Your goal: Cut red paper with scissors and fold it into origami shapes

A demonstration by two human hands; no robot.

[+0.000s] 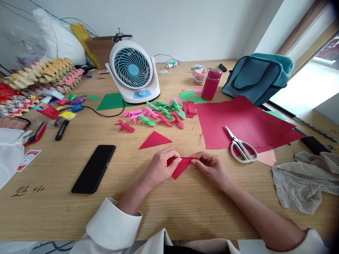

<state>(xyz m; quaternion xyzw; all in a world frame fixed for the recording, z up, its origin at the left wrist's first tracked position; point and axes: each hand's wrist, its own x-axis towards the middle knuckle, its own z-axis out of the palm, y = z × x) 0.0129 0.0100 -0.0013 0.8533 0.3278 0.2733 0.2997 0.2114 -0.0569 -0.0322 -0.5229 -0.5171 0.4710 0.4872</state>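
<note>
Both of my hands pinch a small folded piece of red paper (181, 166) low over the wooden table (169, 208). My left hand (162, 165) grips its left end with curled fingers. On the right end, my right hand (209, 166) pinches with thumb and fingertips. A loose red paper triangle (155, 139) lies just beyond my left hand. Behind it sits a cluster of folded pink, green and red paper figures (156, 117).
A black phone (94, 168) lies to the left. Red paper sheets (243, 121) with white scissors (241, 146) are on the right, near a crumpled cloth (304, 180). A desk fan (134, 70), red bottle (211, 84) and teal bag (258, 76) stand behind.
</note>
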